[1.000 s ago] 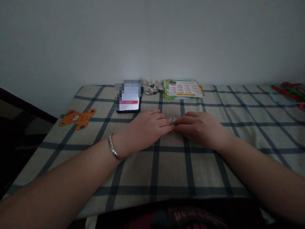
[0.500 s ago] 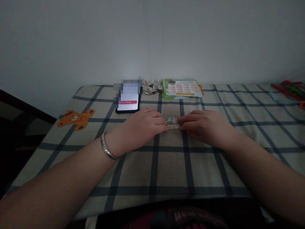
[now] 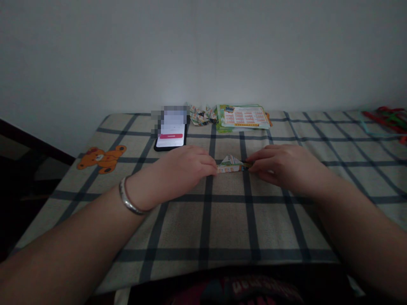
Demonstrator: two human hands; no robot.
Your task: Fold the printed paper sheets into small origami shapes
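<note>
A small piece of folded printed paper (image 3: pixel 230 164) lies on the checked tablecloth between my hands, with a triangular peak along its far side. My left hand (image 3: pixel 186 169), with a silver bangle at the wrist, has its fingers closed on the paper's left end. At the other end, my right hand (image 3: pixel 280 166) pinches the paper's tip between thumb and fingers. The fingertips cover both ends of the paper.
A lit phone (image 3: pixel 171 133) lies toward the wall, left of some folded paper pieces (image 3: pixel 202 116). Beside them is a stack of printed sheets (image 3: pixel 244 117). A bear cutout (image 3: pixel 101 159) lies left, and red and green strips (image 3: pixel 388 120) lie far right.
My hands have moved apart, the left one leftward and the right one rightward. More of the folded paper now shows between them.
</note>
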